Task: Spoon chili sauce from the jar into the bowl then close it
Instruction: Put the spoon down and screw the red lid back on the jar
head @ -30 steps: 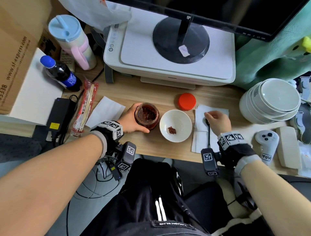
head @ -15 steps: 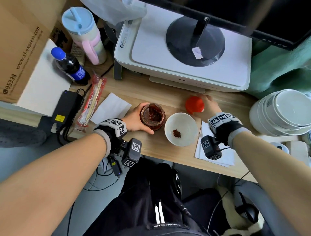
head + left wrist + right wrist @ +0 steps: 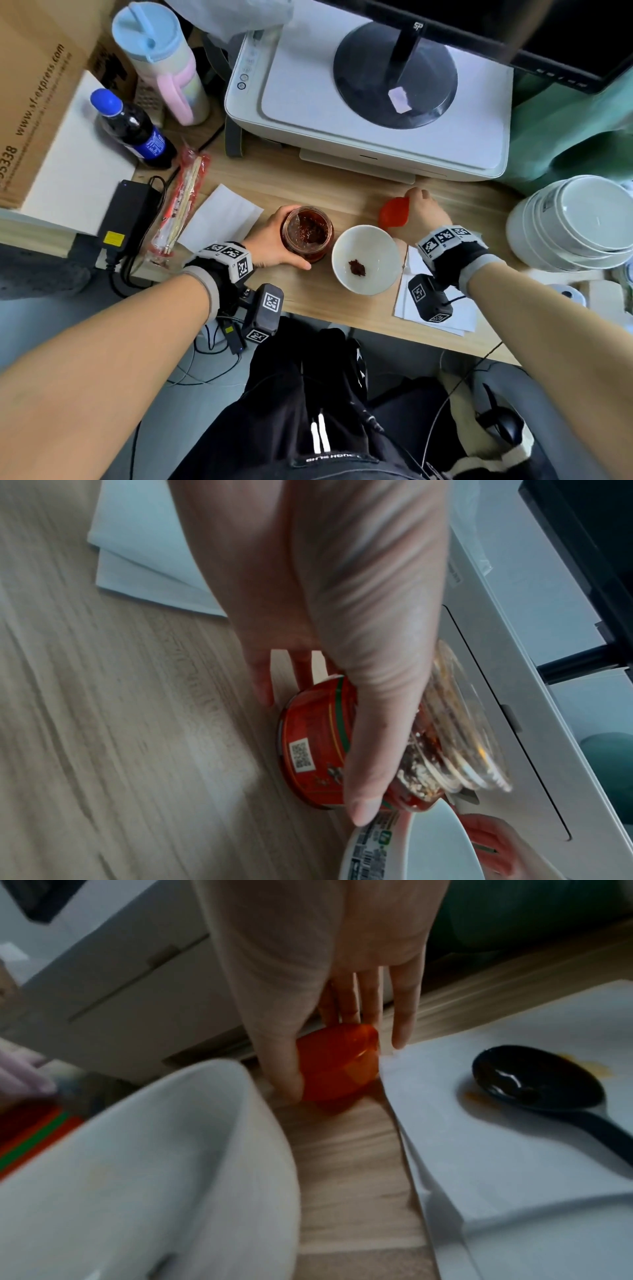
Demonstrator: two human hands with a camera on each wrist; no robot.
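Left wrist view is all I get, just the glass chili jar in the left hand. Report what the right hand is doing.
Observer: The right hand pinches the round red plastic lid between thumb and fingers. The lid is tilted and sits behind the white ceramic bowl.
Operator: Locate the spoon.
Observer: The black plastic spoon lies hollow side up on the white paper napkin, right of the lid, with sauce stains beside it.
Operator: Check the bowl's contents.
Observer: One small dab of red chili sauce sits at its bottom. The glass chili jar stands open just left of it.
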